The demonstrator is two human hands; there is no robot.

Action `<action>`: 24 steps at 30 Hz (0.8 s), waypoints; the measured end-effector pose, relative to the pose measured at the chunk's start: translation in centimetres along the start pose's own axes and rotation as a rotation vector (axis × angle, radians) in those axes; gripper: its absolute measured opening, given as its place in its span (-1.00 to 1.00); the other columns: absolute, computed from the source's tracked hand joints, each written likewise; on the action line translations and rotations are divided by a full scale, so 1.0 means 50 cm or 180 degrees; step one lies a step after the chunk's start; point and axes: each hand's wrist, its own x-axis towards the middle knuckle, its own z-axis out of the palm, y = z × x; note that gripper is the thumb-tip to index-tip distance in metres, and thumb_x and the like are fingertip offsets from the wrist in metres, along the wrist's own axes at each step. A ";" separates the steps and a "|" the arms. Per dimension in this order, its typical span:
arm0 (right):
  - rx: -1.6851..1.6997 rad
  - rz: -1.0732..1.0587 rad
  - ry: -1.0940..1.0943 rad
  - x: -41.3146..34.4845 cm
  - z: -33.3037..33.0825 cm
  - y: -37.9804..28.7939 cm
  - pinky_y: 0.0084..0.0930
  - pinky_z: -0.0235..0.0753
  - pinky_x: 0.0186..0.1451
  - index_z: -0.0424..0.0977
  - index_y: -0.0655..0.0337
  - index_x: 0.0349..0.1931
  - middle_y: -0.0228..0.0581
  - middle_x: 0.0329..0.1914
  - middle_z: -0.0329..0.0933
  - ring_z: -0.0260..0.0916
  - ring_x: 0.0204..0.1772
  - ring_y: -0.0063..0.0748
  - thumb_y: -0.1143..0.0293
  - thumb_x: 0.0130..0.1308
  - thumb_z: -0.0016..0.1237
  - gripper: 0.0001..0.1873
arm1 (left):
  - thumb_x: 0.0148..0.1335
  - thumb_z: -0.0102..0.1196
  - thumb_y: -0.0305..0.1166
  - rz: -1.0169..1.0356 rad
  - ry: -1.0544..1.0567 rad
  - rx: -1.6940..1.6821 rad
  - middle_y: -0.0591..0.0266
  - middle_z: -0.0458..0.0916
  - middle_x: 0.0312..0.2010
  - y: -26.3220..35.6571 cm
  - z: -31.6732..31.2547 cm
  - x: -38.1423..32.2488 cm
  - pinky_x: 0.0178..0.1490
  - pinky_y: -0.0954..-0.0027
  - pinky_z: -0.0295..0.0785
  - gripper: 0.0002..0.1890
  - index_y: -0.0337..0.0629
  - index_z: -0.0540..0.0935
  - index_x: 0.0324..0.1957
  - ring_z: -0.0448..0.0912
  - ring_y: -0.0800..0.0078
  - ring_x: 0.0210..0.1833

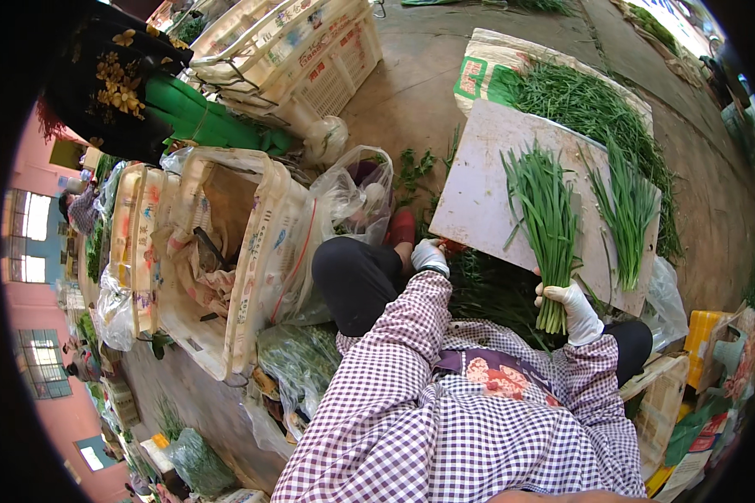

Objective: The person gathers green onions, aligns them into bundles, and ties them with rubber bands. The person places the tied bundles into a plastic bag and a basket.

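Note:
My right hand (569,308), in a white glove, grips the pale stem ends of a bunch of green Chinese chives (550,220). The leaves of this bunch fan away over a pale board (484,170). A smaller bunch of chives (629,220) lies on the board to its right. At the board's near left corner is my left hand (430,256), gloved too, with its fingers curled by something red and thin; whether it holds this is too small to tell. Under the board, by my lap, are more dark green leaves (491,295).
Beyond the board, loose greens (579,94) lie on a woven sack (491,53). Plastic crates (251,264) and a clear plastic bag (352,201) stand to my left. More stacked crates (333,63) are at the upper left, near a person in dark flowered clothing (110,75).

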 end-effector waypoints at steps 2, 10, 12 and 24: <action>0.0010 -0.0010 0.0085 0.000 -0.003 0.002 -0.49 0.58 -0.29 0.36 0.27 0.15 -0.25 -0.30 0.57 0.56 -0.32 -0.42 0.49 0.15 0.12 -0.49 | 0.31 0.06 -0.21 0.0094 -0.0198 0.0393 0.04 0.69 -0.20 -0.009 0.000 0.001 -0.07 0.19 0.52 -0.71 -0.15 0.68 -0.08 0.64 0.17 -0.11; -0.0314 -0.0041 0.0197 0.012 -0.027 0.013 -0.55 0.61 -0.22 0.39 0.30 0.12 -0.23 -0.29 0.59 0.59 -0.32 -0.46 0.46 0.16 0.14 -0.52 | 0.33 0.09 -0.28 -0.0069 -0.1762 -0.0226 0.17 0.71 -0.39 0.004 -0.093 -0.041 -0.31 0.36 0.49 -0.73 -0.25 0.68 -0.09 0.62 0.39 -0.40; -0.0327 -0.0033 0.0097 0.018 -0.032 0.018 -0.55 0.61 -0.23 0.40 0.30 0.11 -0.23 -0.29 0.59 0.59 -0.33 -0.46 0.48 0.17 0.12 -0.53 | 0.36 0.07 -0.26 -0.0343 -0.1906 -0.0718 0.31 0.65 -0.48 0.017 -0.116 -0.059 -0.64 0.52 0.29 -0.78 -0.14 0.64 -0.09 0.42 0.61 -0.64; -0.0438 -0.0148 0.0139 0.022 -0.029 0.038 -0.57 0.58 -0.26 0.42 0.29 0.07 -0.24 -0.35 0.58 0.57 -0.36 -0.50 0.51 0.16 0.13 -0.57 | 0.17 0.33 -0.26 -0.0200 -0.1548 -0.1045 0.42 0.57 -0.60 0.046 -0.181 -0.161 -0.63 0.58 0.28 -0.79 -0.17 0.70 -0.28 0.39 0.69 -0.67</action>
